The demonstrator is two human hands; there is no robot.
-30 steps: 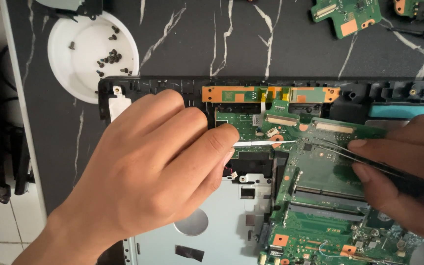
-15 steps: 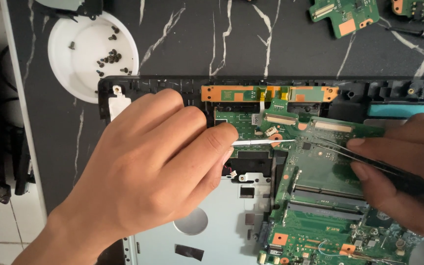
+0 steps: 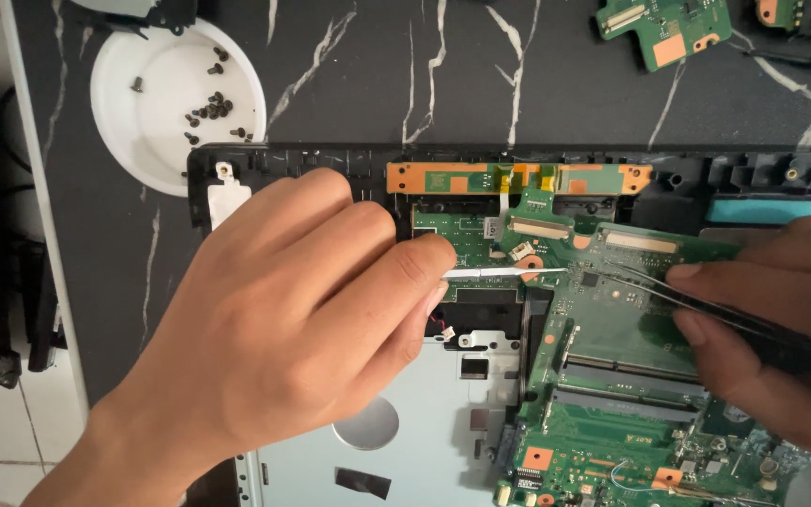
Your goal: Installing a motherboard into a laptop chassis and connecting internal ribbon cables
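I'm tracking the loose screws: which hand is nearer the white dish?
Left. The left hand lies just below-right of the white dish; the right hand is far across the green circuit board.

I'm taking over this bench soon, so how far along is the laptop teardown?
Done: loose screws lie in the white dish, and small boards sit out on the marble table. In hand: the left hand holds a thin white tool to the green mainboard, while the right hand grips black tweezers. Left: the mainboard is still seated in the black case.
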